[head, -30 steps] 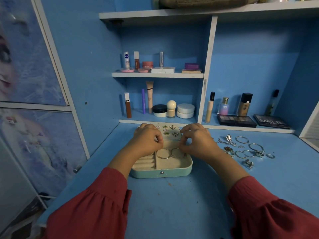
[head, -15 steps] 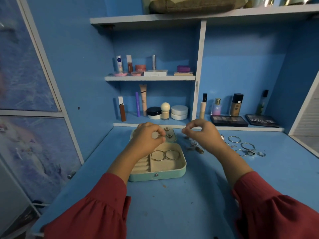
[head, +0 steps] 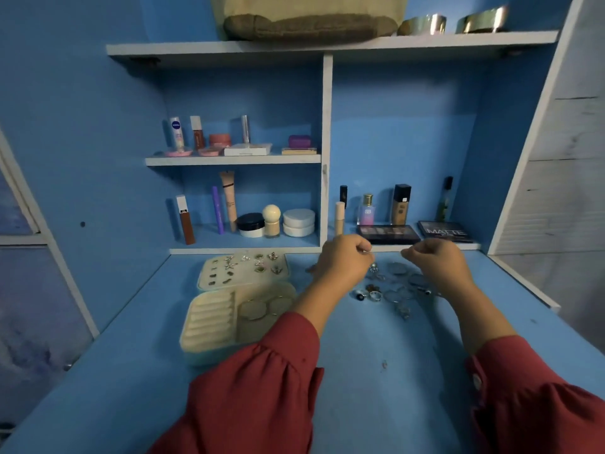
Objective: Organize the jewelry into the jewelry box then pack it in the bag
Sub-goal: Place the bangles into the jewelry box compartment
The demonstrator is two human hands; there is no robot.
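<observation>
The mint-green jewelry box (head: 199,350) lies open at the left of the blue desk. Its lid (head: 206,273) holds several small earrings, and two hoops (head: 262,309) lie in the base beside the ring rolls. Loose silver jewelry (head: 397,290), rings and hoops, is scattered to the right of the box. Above that pile my left hand (head: 345,262) pinches a small silver piece at its fingertips. My right hand (head: 437,262) hovers beside it with thumb and finger pressed together; whatever is in that pinch is too small to see. A beige bag (head: 307,18) sits on the top shelf.
Cosmetics fill the shelves behind: tubes, jars and bottles (head: 271,221), two dark palettes (head: 388,233) at the back of the desk. Two metal bangles (head: 425,24) stand on the top shelf. A white panel (head: 556,191) borders the right side.
Both hands rose off the jewelry box and moved right, over the loose pile, keeping their fingertips pinched. The view shifted right and up, showing the bag on the top shelf.
</observation>
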